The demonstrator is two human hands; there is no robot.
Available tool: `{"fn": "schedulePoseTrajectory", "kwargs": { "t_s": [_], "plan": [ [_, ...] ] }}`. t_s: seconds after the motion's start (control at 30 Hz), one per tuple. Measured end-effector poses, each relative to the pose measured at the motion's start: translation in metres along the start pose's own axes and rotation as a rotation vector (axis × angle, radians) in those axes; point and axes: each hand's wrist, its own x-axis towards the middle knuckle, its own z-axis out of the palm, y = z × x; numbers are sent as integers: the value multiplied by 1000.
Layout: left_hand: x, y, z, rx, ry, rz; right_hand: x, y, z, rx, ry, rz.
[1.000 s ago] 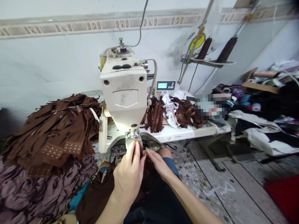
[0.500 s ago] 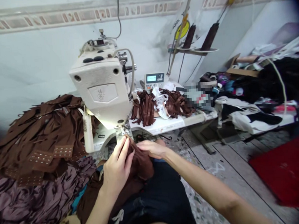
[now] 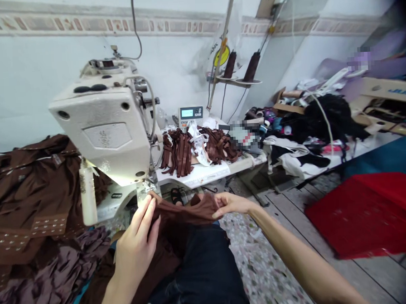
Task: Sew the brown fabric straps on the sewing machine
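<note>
A length of brown stretch fabric (image 3: 185, 212) is pulled taut across my lap, just below the sewing machine's presser foot (image 3: 145, 189). My left hand (image 3: 136, 239) pinches its left end close to the foot. My right hand (image 3: 231, 204) holds its right end between fingers and thumb. More of the same brown cloth (image 3: 164, 258) hangs down over my knees. The white industrial sewing machine head (image 3: 100, 130) stands just beyond my left hand.
A brown garment pile (image 3: 28, 193) and mauve cloth (image 3: 49, 278) lie to my left. Bundled brown strips (image 3: 179, 153) sit on the white machine table (image 3: 197, 176). Cluttered cloth (image 3: 324, 123) lies on the right, above a red mat (image 3: 366, 216) on the floorboards.
My hands have drawn apart, and the bunched brown fabric is now stretched flat between them. The view has swung right, so the machine sits further left.
</note>
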Motion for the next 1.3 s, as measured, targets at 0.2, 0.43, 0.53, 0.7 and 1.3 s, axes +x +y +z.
{"fn": "schedulePoseTrajectory", "kwargs": {
  "t_s": [0.2,0.43,0.53,0.7,1.3],
  "plan": [
    [0,3,0,13,4,0,-1,20,3,57,-18,23],
    [-2,5,-1,5,-28,-11,-4,12,31,125,-25,-51],
    [-4,4,-1,-7,-26,-12,-8,6,39,186,-50,-99],
    [-6,5,-1,-19,-44,-31,-12,2,48,254,-34,-123],
    [-54,65,-4,-799,-329,-602,-32,-33,177,399,21,-43]
  ]
}}
